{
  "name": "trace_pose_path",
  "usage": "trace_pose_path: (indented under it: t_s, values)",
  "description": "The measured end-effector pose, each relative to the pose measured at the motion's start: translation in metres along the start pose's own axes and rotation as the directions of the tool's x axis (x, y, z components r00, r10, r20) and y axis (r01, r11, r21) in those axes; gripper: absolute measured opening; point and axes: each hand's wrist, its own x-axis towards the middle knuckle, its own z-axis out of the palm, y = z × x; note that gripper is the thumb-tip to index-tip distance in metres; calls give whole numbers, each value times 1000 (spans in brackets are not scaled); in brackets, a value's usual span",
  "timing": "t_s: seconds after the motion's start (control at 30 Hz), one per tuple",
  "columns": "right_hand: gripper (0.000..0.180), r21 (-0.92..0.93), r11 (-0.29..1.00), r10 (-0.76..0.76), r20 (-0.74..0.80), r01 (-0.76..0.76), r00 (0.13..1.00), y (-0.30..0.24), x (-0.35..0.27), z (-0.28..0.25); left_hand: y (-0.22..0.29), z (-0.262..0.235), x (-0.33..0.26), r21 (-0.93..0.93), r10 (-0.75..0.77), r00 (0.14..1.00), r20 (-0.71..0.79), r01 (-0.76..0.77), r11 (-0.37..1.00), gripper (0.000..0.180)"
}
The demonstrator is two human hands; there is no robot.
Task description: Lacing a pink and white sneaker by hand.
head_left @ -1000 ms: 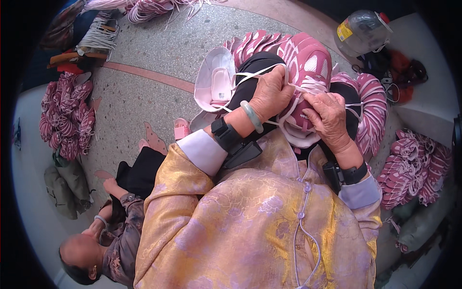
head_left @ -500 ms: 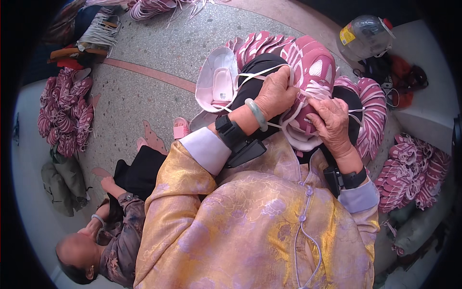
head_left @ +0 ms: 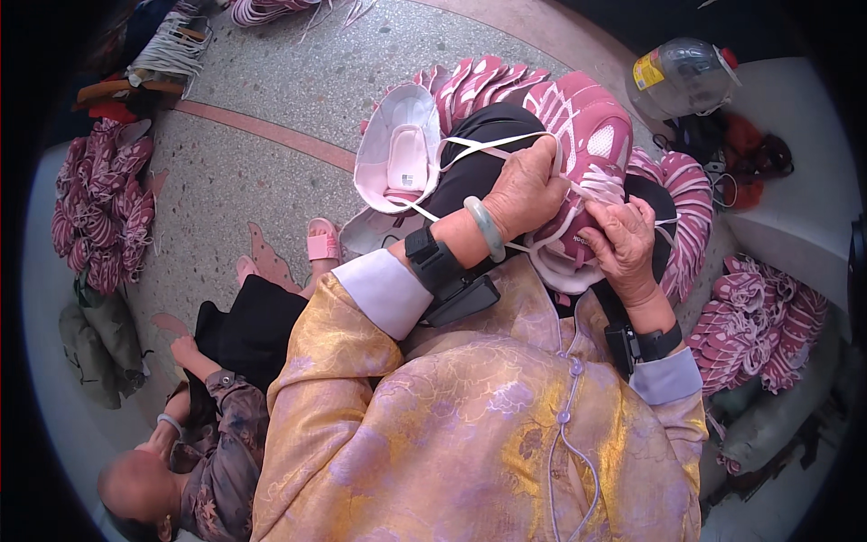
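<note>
A mauve-pink sneaker [head_left: 596,117] with white mesh rests across my lap, its toe pointing away and its white-lined opening toward me. My left hand [head_left: 528,190], with a pale green bangle at the wrist, is closed on a white shoelace [head_left: 492,143] that loops out to the left. Over the sneaker's tongue, my right hand [head_left: 623,239] pinches a stretch of lace close to the eyelets; its fingertips are partly hidden. To the left of my dark-trousered knee lies another shoe upper [head_left: 397,149], showing its pale lining and insole.
Stacked pink shoe uppers curve around my knees [head_left: 691,217]. Bundles of uppers lie at the left [head_left: 104,199] and right [head_left: 763,325]. A clear plastic jug [head_left: 686,77] stands far right. Another person [head_left: 217,434] sits at lower left. White laces [head_left: 172,50] hang at far left.
The view has shifted slightly. My left hand has moved a little toward my right hand, still gripping the lace. My right hand stays at the tongue.
</note>
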Motion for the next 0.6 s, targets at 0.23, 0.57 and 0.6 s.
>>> trace_pose_path:
  t_s: [0.23,0.57,0.6]
  values:
    - [32,-23,1000,-12,-2,12,1000,-2,0,2,-3,1,-1,-18,41,999,-9,-41,999,22]
    - [31,-6,1000,24,-18,-24,1000,-6,4,2,0,11,2,151,135,987,83,-147,978,25]
    - [29,30,998,47,-16,-46,999,-7,7,2,1,12,3,237,154,984,90,-171,956,27]
